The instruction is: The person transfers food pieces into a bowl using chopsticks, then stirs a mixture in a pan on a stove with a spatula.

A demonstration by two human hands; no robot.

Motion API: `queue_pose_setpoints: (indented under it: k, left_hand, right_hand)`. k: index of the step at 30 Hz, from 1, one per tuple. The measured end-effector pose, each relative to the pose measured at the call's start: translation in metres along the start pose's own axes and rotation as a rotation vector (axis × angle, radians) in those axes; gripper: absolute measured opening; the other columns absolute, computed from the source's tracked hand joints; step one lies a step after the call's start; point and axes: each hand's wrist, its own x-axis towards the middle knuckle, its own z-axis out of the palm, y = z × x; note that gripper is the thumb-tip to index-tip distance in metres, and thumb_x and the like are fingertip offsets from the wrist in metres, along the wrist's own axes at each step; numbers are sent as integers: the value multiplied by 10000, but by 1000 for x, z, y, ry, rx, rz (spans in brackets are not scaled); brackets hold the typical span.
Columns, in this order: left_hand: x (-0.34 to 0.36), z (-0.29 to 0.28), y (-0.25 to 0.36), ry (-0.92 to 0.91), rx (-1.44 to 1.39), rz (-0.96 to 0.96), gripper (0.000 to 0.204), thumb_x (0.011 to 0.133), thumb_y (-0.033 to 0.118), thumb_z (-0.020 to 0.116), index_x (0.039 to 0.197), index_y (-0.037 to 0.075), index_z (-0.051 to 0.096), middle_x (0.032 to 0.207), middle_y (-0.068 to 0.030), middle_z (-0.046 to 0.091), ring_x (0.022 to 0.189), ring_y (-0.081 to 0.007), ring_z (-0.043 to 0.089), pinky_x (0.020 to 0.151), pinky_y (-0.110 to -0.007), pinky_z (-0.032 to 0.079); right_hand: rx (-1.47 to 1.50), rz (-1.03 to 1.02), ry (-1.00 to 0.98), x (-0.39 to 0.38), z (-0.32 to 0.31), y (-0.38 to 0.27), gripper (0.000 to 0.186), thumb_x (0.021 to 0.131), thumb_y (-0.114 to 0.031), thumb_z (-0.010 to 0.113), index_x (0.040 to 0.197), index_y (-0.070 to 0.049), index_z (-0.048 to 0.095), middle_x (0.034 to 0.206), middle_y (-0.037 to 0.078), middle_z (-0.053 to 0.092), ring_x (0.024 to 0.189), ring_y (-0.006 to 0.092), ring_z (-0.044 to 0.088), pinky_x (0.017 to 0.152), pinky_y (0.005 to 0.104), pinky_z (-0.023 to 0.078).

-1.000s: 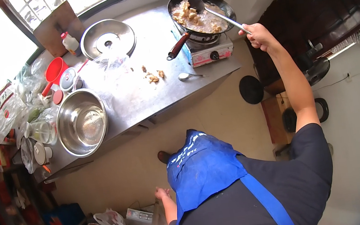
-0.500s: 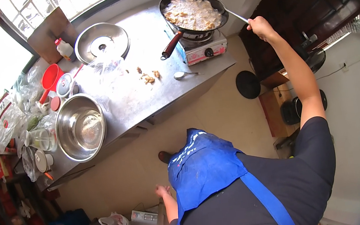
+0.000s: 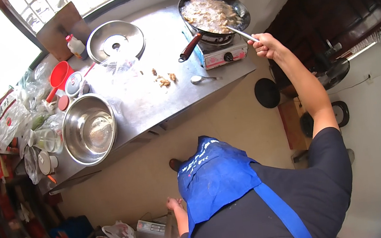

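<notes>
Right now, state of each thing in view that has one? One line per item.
Wok: on the stove, full of pale food.
Metal utensil: in the wok, held by the right hand.
Left hand: empty, down by the apron.
Steel bowl: upright, empty.
Pan lid: flat on the counter.
Spoon: lying on the counter.
</notes>
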Motion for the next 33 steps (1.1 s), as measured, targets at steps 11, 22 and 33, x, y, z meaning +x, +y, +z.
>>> queue_pose_setpoints:
  k: [11,22,33]
  left_hand:
    - [10,-18,-2,-1,-31,54,364,954,290,539,964,-73,568,701,-146,576,522,-264,596,455,-382,505]
    - [20,-8,5,-9,52,3,370,970,306,512,950,-59,574,722,-145,581,524,-256,581,437,-371,494]
    - [26,-12,2,-46,-34,9,351,976,315,521,988,-36,542,704,-117,539,488,-222,535,413,-359,478]
  right_hand:
    - [-307,-384,161,-22,44,18,371,1029,-341,408,908,-12,529,531,-54,349,374,54,228,355,232,201]
    - [-399,-406,195,-56,55,10,360,1033,-333,404,906,-24,538,532,-58,344,379,49,221,349,237,197]
    - [-275,-342,45,-74,57,21,357,1033,-340,424,882,-42,550,519,-74,334,386,38,218,365,226,196]
